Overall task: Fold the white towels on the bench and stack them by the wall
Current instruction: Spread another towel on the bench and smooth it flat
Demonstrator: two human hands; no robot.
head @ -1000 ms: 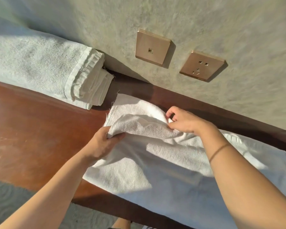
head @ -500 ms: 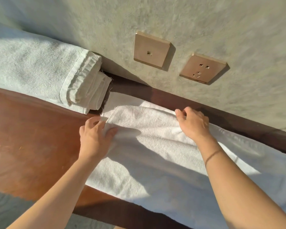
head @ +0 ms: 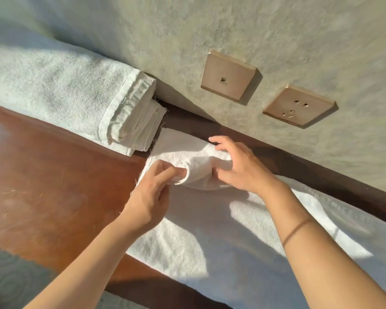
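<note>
Against the wall at the left lies a stack of folded towels [head: 71,99], so part of the job looks done; the open towel [head: 221,230] on the bench [head: 54,175] remains unfolded. The left hand [head: 149,201] pinches its lifted edge; the right hand [head: 241,166] grips the same bunched fold.

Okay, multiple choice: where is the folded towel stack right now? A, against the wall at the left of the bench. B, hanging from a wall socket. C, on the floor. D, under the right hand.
A: the folded towel stack lies on the bench against the wall, left of both hands.
</note>
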